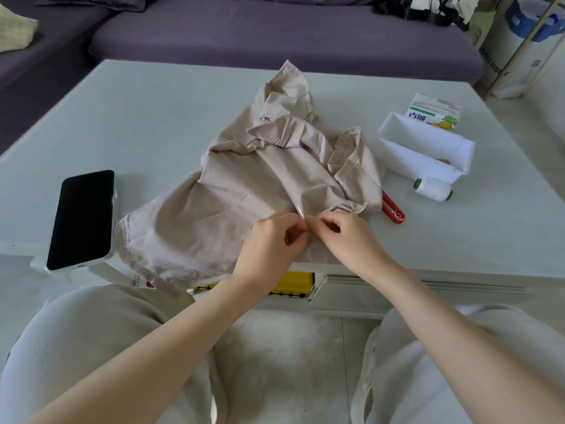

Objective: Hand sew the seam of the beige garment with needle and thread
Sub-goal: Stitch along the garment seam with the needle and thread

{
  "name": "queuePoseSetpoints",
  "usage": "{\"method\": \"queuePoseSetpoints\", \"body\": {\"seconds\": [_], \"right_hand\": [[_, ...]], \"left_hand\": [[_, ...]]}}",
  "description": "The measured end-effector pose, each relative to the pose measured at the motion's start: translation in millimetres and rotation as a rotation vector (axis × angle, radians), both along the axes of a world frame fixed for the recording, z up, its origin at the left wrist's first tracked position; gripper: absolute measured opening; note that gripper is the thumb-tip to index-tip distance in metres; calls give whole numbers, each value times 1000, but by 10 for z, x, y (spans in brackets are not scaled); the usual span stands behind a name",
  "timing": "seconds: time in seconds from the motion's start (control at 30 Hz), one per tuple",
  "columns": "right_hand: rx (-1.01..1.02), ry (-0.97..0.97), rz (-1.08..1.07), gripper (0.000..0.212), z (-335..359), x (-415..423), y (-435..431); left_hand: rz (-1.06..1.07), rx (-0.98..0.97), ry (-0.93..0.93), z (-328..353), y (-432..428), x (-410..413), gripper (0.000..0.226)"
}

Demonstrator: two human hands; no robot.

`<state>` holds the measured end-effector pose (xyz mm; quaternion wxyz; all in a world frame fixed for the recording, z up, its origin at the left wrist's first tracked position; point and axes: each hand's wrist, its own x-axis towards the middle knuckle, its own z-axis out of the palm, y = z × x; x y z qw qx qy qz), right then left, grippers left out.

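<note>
Nearest the lens we see two knees [101,347] in pale trousers, over which both bare forearms reach forward to the table [153,117]. The left hand [272,240] and right hand [348,237] meet fingertip to fingertip at the near edge of the garment [244,179]. The fingers of each are curled narrow, with thumb and forefinger pinching a small fold of the cloth. From the point where the fingertips meet rises a thin bright sliver, probably the needle [299,211]; we cannot tell which hand holds it, and no thread can be made out at this size. The garment lies crumpled across the middle of the table, its stitched hem hanging over the near edge at left. Just left of it lies a phone [82,220], screen dark and face up, at the table's edge. At right, partly under the cloth, lies a red tool [393,208]. Beyond that we note a white spool [432,189] on its side, just beside an open white box [428,148], with a carton [434,113] behind the box. A purple sofa [275,32] stands behind the table.
</note>
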<state>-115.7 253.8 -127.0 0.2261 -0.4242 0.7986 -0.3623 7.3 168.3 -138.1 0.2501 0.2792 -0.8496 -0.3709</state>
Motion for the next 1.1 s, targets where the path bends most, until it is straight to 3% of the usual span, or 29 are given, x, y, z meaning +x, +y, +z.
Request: {"method": "queuePoseSetpoints", "body": {"seconds": [0.13, 0.27, 0.47, 0.53, 0.7, 0.87, 1.0, 1.1], "right_hand": [[-81, -120, 4, 14, 28, -30, -1], [-234, -115, -49, 16, 51, -19, -9], [-435, -307, -211, 18, 197, -110, 5], [-481, -305, -205, 22, 238, -113, 21], [-452, -252, -196, 20, 260, -114, 65], [-441, -203, -259, 15, 245, -164, 84], [-343, -169, -432, 18, 131, -320, 105], [-242, -146, -580, 23, 24, -480, 109]], "left_hand": [[-9, -26, -39, 8, 23, -4, 5], [-30, -53, -54, 20, 20, -5, 7], [-86, -187, -80, 16, 29, -14, 7], [-70, -171, -100, 45, 10, -33, 19], [-139, -50, -105, 199, 50, -39, 44], [-362, 158, -29, 274, 170, -26, 8], [-402, 41, 72, 264, 216, 1, 15], [-397, 106, 115, 298, 194, 46, 19]]}}
